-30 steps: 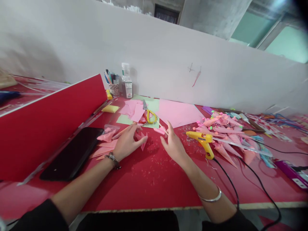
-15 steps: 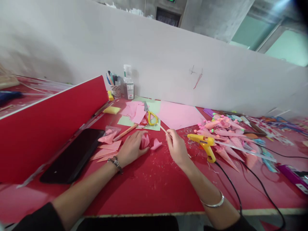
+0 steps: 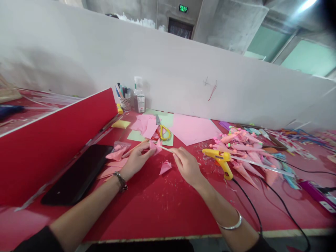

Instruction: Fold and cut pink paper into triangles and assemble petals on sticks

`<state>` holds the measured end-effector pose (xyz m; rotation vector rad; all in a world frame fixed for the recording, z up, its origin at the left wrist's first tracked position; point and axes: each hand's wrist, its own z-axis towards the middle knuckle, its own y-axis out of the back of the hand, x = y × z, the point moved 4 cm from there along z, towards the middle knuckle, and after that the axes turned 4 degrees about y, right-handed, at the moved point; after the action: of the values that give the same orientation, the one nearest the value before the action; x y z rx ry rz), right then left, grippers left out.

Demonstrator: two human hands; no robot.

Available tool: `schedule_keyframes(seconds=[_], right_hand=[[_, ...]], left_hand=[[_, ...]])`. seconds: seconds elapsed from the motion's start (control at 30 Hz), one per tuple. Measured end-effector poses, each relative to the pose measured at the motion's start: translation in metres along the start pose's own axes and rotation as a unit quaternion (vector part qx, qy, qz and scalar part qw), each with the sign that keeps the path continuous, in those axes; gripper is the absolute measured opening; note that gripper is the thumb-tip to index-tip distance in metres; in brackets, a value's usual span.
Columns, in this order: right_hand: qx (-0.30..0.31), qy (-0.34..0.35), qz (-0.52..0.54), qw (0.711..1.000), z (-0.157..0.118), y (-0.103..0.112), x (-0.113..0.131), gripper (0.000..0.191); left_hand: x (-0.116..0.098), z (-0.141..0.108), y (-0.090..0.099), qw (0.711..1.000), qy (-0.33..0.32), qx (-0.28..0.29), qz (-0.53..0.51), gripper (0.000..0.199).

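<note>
Between thumb and fingers, my left hand (image 3: pixel 138 158) pinches a small folded pink paper piece (image 3: pixel 156 147). My right hand (image 3: pixel 187 165) is closed around a thin pale stick (image 3: pixel 167 149), whose far end meets that paper piece; whether it goes inside, I cannot tell. A second folded pink paper piece (image 3: pixel 165 167) lies on the red table just below, between both hands. Behind them rest yellow-handled scissors (image 3: pixel 165 133) on pink and green paper. To the right of my right hand lies a yellow hot glue gun (image 3: pixel 219 159) with a clear glue stick in its back.
A black phone (image 3: pixel 78 173) and pink paper strips (image 3: pixel 112 168) lie at left beside a red divider (image 3: pixel 60 136). Many pink paper cones (image 3: pixel 246 148) are heaped at right. Black cords (image 3: pixel 248 196) run to the front edge. A pen cup (image 3: pixel 124 102) and bottle (image 3: pixel 139 99) stand behind.
My left hand has picked up a folded pink paper piece and raised it slightly. The stick in my right hand now points left and meets it. The view has tilted up a little.
</note>
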<state>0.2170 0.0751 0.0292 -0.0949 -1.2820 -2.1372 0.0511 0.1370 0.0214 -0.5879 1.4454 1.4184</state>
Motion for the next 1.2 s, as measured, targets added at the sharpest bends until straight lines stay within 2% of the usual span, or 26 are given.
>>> schedule_keyframes(seconds=[0.13, 0.23, 0.33, 0.5, 0.63, 0.7, 0.83, 0.9, 1.03, 1.2], right_hand=[[0.021, 0.002, 0.022, 1.0, 0.0, 0.0, 0.005, 0.027], [0.018, 0.007, 0.027, 0.999, 0.0, -0.001, 0.006, 0.026], [0.019, 0.01, 0.026, 0.999, 0.0, -0.002, 0.006, 0.025], [0.054, 0.009, -0.004, 0.998, 0.001, -0.004, 0.006, 0.027], [0.064, 0.005, -0.029, 0.998, 0.001, -0.006, 0.003, 0.026], [0.069, 0.002, -0.027, 0.997, 0.001, -0.007, 0.001, 0.024], [0.092, -0.006, 0.019, 0.996, 0.0, -0.009, -0.002, 0.02], [0.102, -0.003, 0.041, 0.994, 0.0, -0.01, -0.001, 0.023], [0.118, 0.0, 0.05, 0.992, -0.001, -0.011, 0.002, 0.021], [0.112, -0.003, 0.04, 0.993, -0.001, -0.012, 0.002, 0.022]], left_hand=[[0.002, -0.001, 0.0, 0.996, 0.001, -0.005, -0.086, 0.025], [0.005, -0.003, -0.006, 0.99, 0.031, 0.039, -0.135, 0.028], [0.002, -0.005, -0.009, 0.992, 0.036, 0.069, -0.095, 0.024], [-0.011, -0.008, -0.008, 0.995, -0.023, 0.077, -0.056, 0.024], [-0.01, -0.008, -0.012, 0.992, -0.031, 0.113, -0.04, 0.019], [-0.007, -0.006, -0.011, 0.994, -0.025, 0.096, -0.035, 0.021], [0.006, 0.0, -0.005, 1.0, 0.0, 0.004, -0.03, 0.031], [0.013, 0.003, -0.004, 0.999, 0.013, -0.017, -0.041, 0.033], [0.019, 0.005, -0.006, 0.996, 0.022, -0.009, -0.09, 0.038], [0.011, 0.003, -0.011, 0.992, 0.01, 0.051, -0.115, 0.039]])
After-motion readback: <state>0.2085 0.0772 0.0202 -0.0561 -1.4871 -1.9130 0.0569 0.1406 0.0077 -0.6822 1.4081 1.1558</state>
